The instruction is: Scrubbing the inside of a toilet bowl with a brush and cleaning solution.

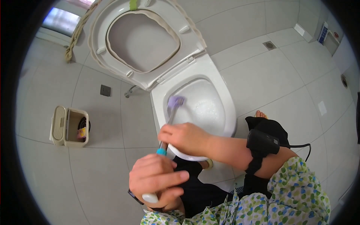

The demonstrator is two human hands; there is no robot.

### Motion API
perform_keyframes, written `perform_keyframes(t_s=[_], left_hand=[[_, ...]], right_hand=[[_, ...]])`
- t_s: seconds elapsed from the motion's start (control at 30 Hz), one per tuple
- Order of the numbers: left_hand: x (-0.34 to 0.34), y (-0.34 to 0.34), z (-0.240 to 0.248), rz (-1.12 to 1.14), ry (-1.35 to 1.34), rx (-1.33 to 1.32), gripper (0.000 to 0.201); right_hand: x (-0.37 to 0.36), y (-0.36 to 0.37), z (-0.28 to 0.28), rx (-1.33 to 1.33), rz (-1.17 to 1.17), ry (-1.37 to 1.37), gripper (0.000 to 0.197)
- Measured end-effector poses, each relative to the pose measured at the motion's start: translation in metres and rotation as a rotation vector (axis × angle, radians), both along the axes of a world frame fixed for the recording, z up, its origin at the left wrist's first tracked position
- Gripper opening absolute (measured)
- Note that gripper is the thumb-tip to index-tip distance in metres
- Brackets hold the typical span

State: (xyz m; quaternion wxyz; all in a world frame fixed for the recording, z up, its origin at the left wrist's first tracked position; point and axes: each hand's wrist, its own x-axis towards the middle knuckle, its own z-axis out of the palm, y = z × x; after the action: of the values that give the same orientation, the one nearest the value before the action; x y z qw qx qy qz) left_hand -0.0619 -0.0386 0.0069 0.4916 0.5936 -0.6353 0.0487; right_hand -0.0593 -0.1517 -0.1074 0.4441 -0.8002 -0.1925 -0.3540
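Both my hands hold a toilet brush with a purple head (175, 101), a thin metal shaft and a turquoise collar. My left hand (155, 180) is closed round the handle, whose white end sticks out below, with the index finger partly stretched. Farther up, my right hand (185, 138) grips the shaft just above the collar. The brush head rests against the left inner wall of the white toilet bowl (221, 90). Bubbly water lies at the bottom of the bowl. The raised seat (98, 33), edged with a beige soft cover, leans back at the far side.
On the left wall hangs an opened beige box (60, 125) with small items inside. A socket cover (105, 90) and a small valve (129, 91) are near it. Twisted rope (80, 30) hangs at upper left. A floor drain (269, 45) lies at the far right.
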Motion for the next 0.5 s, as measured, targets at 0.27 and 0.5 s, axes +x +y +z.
perform_keyframes(t_s=[0.27,0.5], left_hand=[[0.02,0.029,0.016,-0.122,0.078,-0.065,0.024],[0.041,0.051,0.016,-0.563,0.444,-0.121,0.014]], right_hand=[[-0.033,-0.015,0.032,-0.224,-0.371,-0.041,0.013],[-0.045,0.003,0.034,-0.238,-0.234,-0.038,0.013]])
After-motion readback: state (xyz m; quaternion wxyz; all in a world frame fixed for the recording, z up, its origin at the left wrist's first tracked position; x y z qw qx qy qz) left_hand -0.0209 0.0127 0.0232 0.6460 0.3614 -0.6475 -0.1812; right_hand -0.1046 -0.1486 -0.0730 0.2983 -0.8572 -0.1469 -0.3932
